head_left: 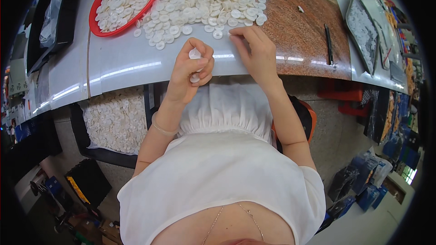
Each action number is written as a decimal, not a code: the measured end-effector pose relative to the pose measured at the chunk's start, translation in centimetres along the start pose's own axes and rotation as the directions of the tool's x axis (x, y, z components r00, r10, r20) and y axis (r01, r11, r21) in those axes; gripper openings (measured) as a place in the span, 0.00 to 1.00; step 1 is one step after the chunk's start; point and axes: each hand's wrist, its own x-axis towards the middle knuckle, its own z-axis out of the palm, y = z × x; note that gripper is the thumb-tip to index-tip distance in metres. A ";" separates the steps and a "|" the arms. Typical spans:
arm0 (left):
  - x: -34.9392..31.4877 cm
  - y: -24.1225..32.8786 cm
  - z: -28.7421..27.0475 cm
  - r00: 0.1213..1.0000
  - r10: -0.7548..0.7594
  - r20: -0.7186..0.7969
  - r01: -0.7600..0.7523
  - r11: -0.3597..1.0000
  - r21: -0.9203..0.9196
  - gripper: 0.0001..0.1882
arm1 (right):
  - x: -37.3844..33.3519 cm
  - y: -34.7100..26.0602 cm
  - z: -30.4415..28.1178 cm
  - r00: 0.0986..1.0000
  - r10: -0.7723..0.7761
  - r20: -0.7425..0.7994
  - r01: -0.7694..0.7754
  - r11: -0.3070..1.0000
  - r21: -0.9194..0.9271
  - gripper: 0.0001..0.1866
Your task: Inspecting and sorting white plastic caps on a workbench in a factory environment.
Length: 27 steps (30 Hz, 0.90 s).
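My left hand (190, 69) is raised over the near edge of the table, its fingers curled around white round discs (195, 54). Two of them show between the fingers; any others are hidden in the palm. To its right, my right hand (258, 54) reaches over the table with thumb and index finger pinched close together. A small white bit shows at those fingertips, too little of it to name. Just beyond both hands spreads a large heap of similar white discs (204, 0), with several loose ones along its near side.
A red round tray (92, 18) full of white discs stands at the far left. On the brown speckled panel (299, 36) lies a black pen (328, 45). A metal tray (373, 66) of pale pieces is at right. Below the table, a black crate (111, 156) holds more discs.
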 end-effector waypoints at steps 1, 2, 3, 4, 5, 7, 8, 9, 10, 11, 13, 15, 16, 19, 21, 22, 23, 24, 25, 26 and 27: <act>0.2 -0.1 -0.1 1.000 -0.003 0.006 0.003 0.999 0.050 0.09 | 0.1 0.1 0.1 1.000 0.000 0.001 0.000 1.000 0.000 0.10; 0.2 -0.2 -0.1 1.000 -0.006 0.011 0.005 0.995 0.101 0.11 | 0.2 0.1 0.1 1.000 0.006 -0.027 -0.006 1.000 -0.002 0.10; 0.2 -0.3 0.0 1.000 -0.006 0.009 0.005 0.995 0.101 0.11 | 0.3 0.1 0.1 0.998 0.012 -0.054 -0.012 1.000 -0.004 0.10; 0.3 -0.5 0.1 0.996 -0.078 -0.042 0.080 0.995 0.060 0.14 | 0.4 -0.2 0.0 0.999 0.011 -0.053 -0.011 1.000 -0.003 0.10; 0.4 -0.7 0.2 0.984 -0.151 -0.090 0.153 0.988 0.015 0.16 | 0.4 -0.8 -0.1 0.991 0.106 -0.075 -0.085 0.966 0.246 0.11; 0.5 -0.7 1.8 0.975 -0.185 -0.124 0.186 0.982 -0.002 0.18 | 0.4 -1.8 -0.4 0.976 0.206 -0.072 -0.147 0.865 0.480 0.11; 0.4 -0.7 2.3 0.963 -0.220 -0.155 0.220 0.975 -0.019 0.19 | 0.2 -2.2 -0.5 0.983 0.149 -0.107 -0.075 0.858 0.509 0.11; 0.4 -0.9 1.9 0.963 -0.222 -0.156 0.222 0.975 -0.020 0.19 | 0.1 -2.5 -0.7 0.985 0.093 -0.144 -0.002 0.845 0.534 0.12; 0.4 -1.1 1.3 0.966 -0.256 -0.022 0.253 0.962 -0.103 0.19 | 0.0 -2.8 -0.8 0.985 0.093 -0.144 -0.002 0.845 0.534 0.12; 0.4 -1.2 0.9 0.955 -0.275 0.114 0.292 0.939 -0.180 0.19 | -0.1 -3.0 -1.0 0.989 -0.025 -0.145 0.087 0.894 0.439 0.12; 0.2 -1.1 0.7 0.966 -0.249 0.069 0.256 0.956 -0.141 0.18 | 0.0 -3.1 -1.2 0.981 -0.142 -0.135 0.180 0.924 0.338 0.13; 0.1 -0.9 0.7 0.975 -0.221 0.026 0.222 0.970 -0.100 0.18 | 0.3 -2.7 -1.2 0.945 -0.285 -0.161 0.321 0.903 0.287 0.12; 0.1 -0.8 0.6 0.979 -0.198 0.042 0.201 0.974 -0.103 0.16 | 0.1 -2.7 -1.2 0.945 -0.284 -0.162 0.320 0.903 0.285 0.12; -0.2 -0.4 0.9 0.988 -0.143 0.062 0.146 0.988 -0.054 0.16 | -0.1 -2.6 -1.1 0.990 0.029 -0.137 0.072 0.731 0.679 0.10; -0.3 -0.4 0.8 0.992 -0.108 0.062 0.108 0.994 -0.002 0.17 | 0.5 -1.6 -1.5 0.998 0.028 -0.064 -0.007 0.950 0.313 0.11; -0.3 -0.5 0.5 0.992 -0.086 0.097 0.083 0.996 0.029 0.19 | 0.6 -1.2 -1.6 0.997 0.029 -0.065 -0.007 0.950 0.312 0.11; -0.3 -0.6 0.3 0.989 -0.064 0.132 0.057 0.997 0.059 0.22 | 0.5 -0.7 -1.5 0.998 -0.056 0.000 0.056 0.985 0.161 0.12; -0.3 -0.5 0.3 0.989 -0.066 0.132 0.059 0.997 0.058 0.22 | 0.3 -0.4 -1.5 0.988 -0.130 0.078 0.129 0.992 0.012 0.13; -0.3 -0.4 0.4 0.988 -0.069 0.135 0.060 0.996 0.072 0.22 | -0.1 -0.2 -1.4 0.988 -0.129 0.079 0.129 0.992 0.011 0.13; -0.3 -0.4 0.4 0.988 -0.073 0.138 0.062 0.994 0.086 0.22 | -0.7 -0.1 -1.4 0.985 -0.127 0.121 0.132 0.990 -0.042 0.14; -0.3 -0.4 0.5 0.988 -0.074 0.138 0.063 0.994 0.084 0.22 | -1.2 -0.1 -1.5 0.979 -0.121 0.163 0.138 0.986 -0.095 0.14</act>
